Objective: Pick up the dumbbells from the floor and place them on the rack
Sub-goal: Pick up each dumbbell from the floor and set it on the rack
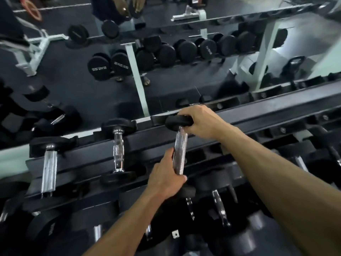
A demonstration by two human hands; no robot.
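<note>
While both hands (167, 177) hold it, the dumbbell (180, 154) shows black ends.

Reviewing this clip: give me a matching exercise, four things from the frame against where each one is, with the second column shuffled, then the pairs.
Things:
1. left hand
2. right hand
3. middle dumbbell
4. leftmost dumbbell

Places:
A. on the far head of the held dumbbell
B. resting on the top rack shelf, just left of the held one
C. at the near end of the held handle
D. on the shelf, nearest the frame's left edge

Pairs: 1-C, 2-A, 3-B, 4-D
</note>
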